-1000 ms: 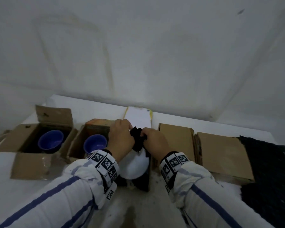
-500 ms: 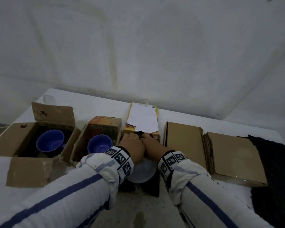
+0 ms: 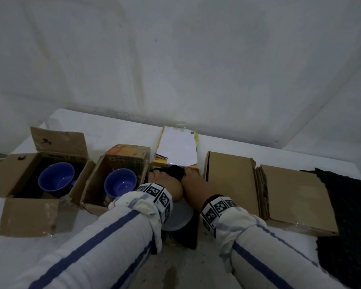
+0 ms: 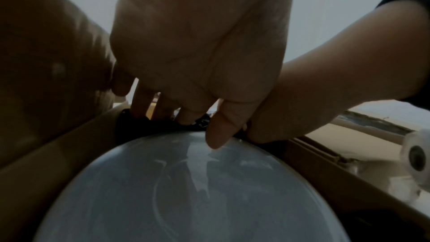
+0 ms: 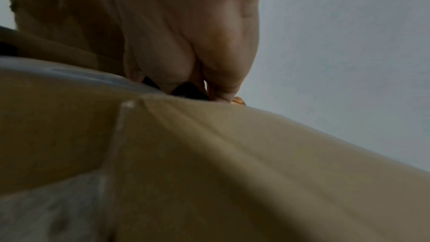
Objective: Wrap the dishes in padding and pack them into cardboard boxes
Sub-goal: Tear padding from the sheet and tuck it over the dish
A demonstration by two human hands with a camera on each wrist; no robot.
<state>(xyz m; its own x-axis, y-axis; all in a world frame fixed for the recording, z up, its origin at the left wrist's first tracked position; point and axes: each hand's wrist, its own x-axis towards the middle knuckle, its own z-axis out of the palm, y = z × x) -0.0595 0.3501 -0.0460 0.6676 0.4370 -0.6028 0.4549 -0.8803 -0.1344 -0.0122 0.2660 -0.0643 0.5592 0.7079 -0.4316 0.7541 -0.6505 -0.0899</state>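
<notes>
A white plate (image 3: 178,219) lies on black padding (image 3: 174,171) inside the open middle box (image 3: 193,171), whose white-lined flap (image 3: 176,148) stands up at the back. Both hands meet at the plate's far rim. My left hand (image 3: 162,177) pinches the padding there; in the left wrist view the left hand (image 4: 186,126) has its thumb on the plate (image 4: 186,190) and its fingers behind the rim on the black padding (image 4: 130,124). My right hand (image 3: 189,179) grips the same bunch of padding (image 5: 186,90) beside it, fingers curled down.
Two open cardboard boxes at the left each hold a blue cup (image 3: 56,179) (image 3: 120,182). Two closed cardboard boxes (image 3: 230,182) (image 3: 296,197) lie at the right. A pile of black cloth (image 3: 348,222) covers the table's right end. The wall stands close behind.
Both hands have moved down and away from me with the bunched black padding, from above the plate to its far rim inside the box.
</notes>
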